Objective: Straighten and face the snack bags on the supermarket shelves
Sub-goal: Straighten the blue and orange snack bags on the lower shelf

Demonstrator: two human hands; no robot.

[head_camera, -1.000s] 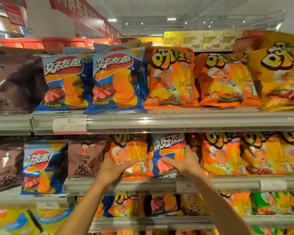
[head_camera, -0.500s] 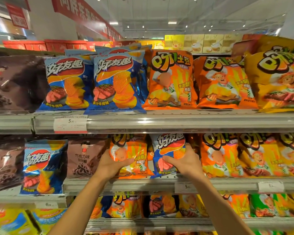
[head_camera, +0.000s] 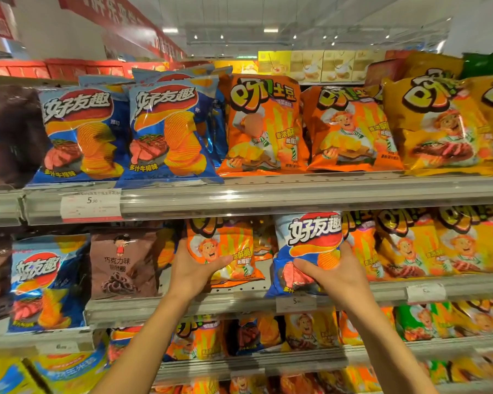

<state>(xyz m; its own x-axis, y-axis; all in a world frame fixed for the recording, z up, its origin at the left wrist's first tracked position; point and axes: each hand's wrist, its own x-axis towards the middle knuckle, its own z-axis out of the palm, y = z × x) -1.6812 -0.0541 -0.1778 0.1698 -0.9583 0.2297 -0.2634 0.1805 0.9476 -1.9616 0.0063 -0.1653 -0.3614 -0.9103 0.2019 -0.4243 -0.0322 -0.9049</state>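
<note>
middle shelf [head_camera: 239,304] | left hand [head_camera: 192,273] grips orange bag [head_camera: 225,245] | right hand [head_camera: 335,277] grips blue bag [head_camera: 310,240], bottom hidden

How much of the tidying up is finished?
The top shelf looks done: its bags stand facing out. In hand now: the left hand grips an orange bag and the right hand grips a blue chip bag among orange ones. Left: the lower shelf's bags sit jumbled.
</note>
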